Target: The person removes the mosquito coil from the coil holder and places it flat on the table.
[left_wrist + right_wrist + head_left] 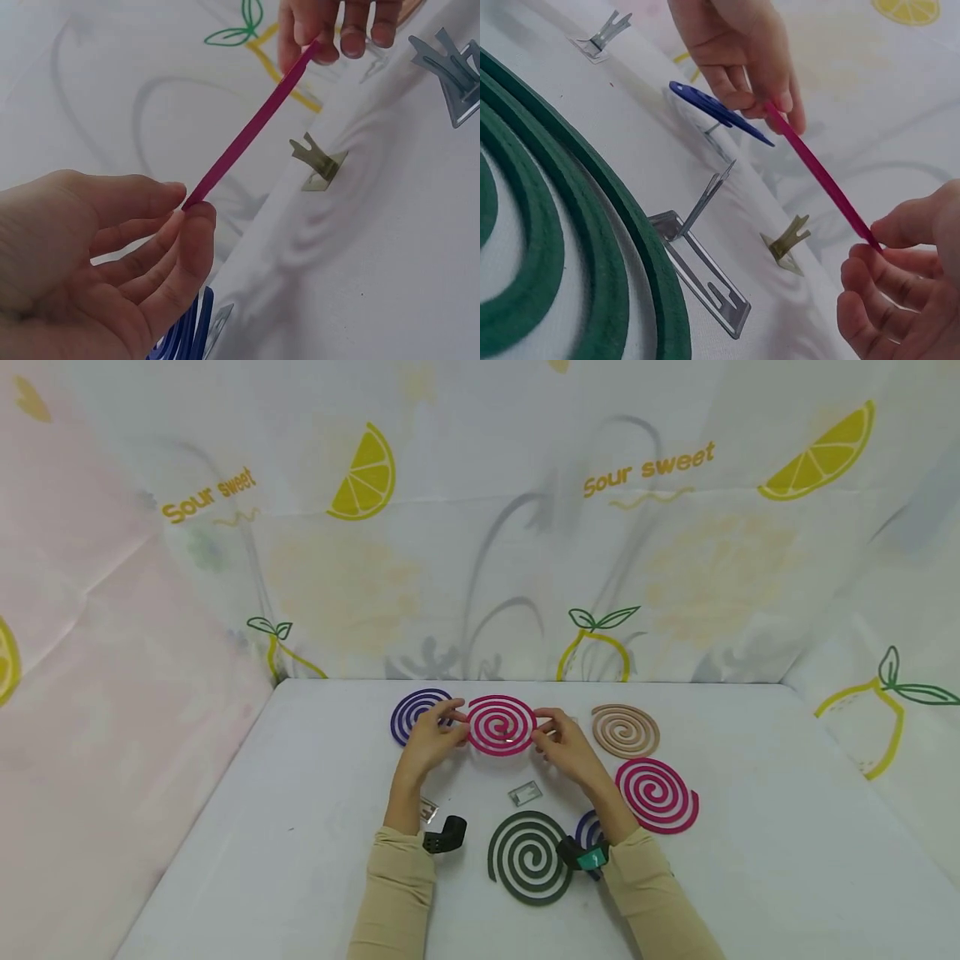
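Both hands hold a pink mosquito coil (251, 133) level above the table by its opposite edges. My left hand (432, 741) pinches its left rim between thumb and fingers, and my right hand (567, 747) pinches the right rim. Under the coil, in the left wrist view, stands a small gold-toned metal coil stand (324, 171) with a forked upright prong, apart from the coil. Just beyond my left hand is a blue coil (720, 114), raised and tilted over a metal stand in the right wrist view.
Nearer me lie a silver stand (525, 793), a green coil (532, 857) and a blue coil (587, 828), partly hidden by the right wrist. To the right are a tan coil (625, 732) and another pink coil (654, 791). Another stand (428, 810) sits beside the left wrist.
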The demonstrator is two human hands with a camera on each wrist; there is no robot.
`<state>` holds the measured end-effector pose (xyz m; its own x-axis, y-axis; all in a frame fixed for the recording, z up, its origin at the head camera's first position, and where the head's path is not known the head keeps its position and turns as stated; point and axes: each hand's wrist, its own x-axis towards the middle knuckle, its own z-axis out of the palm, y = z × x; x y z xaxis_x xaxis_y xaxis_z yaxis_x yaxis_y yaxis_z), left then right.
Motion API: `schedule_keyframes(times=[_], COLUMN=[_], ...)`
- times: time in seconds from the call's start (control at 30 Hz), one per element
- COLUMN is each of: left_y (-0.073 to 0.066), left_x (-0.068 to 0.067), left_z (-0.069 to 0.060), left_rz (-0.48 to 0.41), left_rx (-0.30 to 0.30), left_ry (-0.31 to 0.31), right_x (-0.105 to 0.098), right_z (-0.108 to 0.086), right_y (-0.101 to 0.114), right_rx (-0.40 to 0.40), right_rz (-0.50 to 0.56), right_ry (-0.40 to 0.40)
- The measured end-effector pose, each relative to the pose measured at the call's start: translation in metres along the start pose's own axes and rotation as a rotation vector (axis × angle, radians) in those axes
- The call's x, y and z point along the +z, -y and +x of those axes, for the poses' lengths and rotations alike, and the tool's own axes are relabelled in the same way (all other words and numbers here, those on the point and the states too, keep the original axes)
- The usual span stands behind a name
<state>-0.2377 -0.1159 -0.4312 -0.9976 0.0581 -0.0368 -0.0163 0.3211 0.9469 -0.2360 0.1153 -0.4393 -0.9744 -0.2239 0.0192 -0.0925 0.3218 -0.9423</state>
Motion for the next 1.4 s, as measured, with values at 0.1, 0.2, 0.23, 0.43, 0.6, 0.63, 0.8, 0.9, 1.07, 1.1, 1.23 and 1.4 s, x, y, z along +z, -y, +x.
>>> schedule_keyframes(times=[0.1,0.2,0.23,0.43,0.6,0.63,0.8,0.9,1.07,1.1,1.23,1.4], left_y=[0.0,0.001,0.001,0.002,0.001,0.0,0.0,-0.001,-0.003,-0.004,-0.008,-0.011], left_x=[0.0,0.001,0.001,0.001,-0.001,-0.002,-0.005,-0.007,-0.009,-0.009,-0.01,-0.011], left_z=[0.0,0.0,0.0,-0.001,-0.004,-0.004,-0.006,-0.009,-0.012,-0.012,-0.012,-0.013], left_rz=[-0.007,-0.006,-0.008,0.013,-0.006,-0.006,0.015,0.03,0.042,0.041,0.071,0.121], left_rx=[-0.01,-0.019,-0.022,-0.021,-0.014,-0.009,-0.004,-0.005,0.026,0.03,0.058,0.071], left_ry=[0.007,0.01,0.012,0.004,0.007,0.008,0.01,0.006,-0.003,-0.003,-0.002,-0.006], right_x=[0.0,0.0,0.0,0.001,0.003,0.003,0.005,0.005,0.005,0.005,0.002,0.002], right_z=[0.003,0.003,0.003,0.001,-0.001,-0.001,-0.001,-0.002,-0.003,-0.004,-0.006,-0.006], right_y=[-0.008,-0.01,-0.01,-0.007,-0.005,-0.005,-0.004,-0.003,0.0,0.001,0.004,0.008], right_rx=[-0.001,-0.005,-0.01,-0.016,-0.015,-0.016,-0.022,-0.026,-0.045,-0.044,-0.057,-0.077], right_rz=[-0.008,-0.014,-0.014,0.0,0.001,0.001,0.01,0.018,0.023,0.026,0.011,0.006], right_ry=[-0.004,-0.005,-0.002,-0.001,-0.005,-0.002,0.007,0.016,0.037,0.037,0.033,0.023])
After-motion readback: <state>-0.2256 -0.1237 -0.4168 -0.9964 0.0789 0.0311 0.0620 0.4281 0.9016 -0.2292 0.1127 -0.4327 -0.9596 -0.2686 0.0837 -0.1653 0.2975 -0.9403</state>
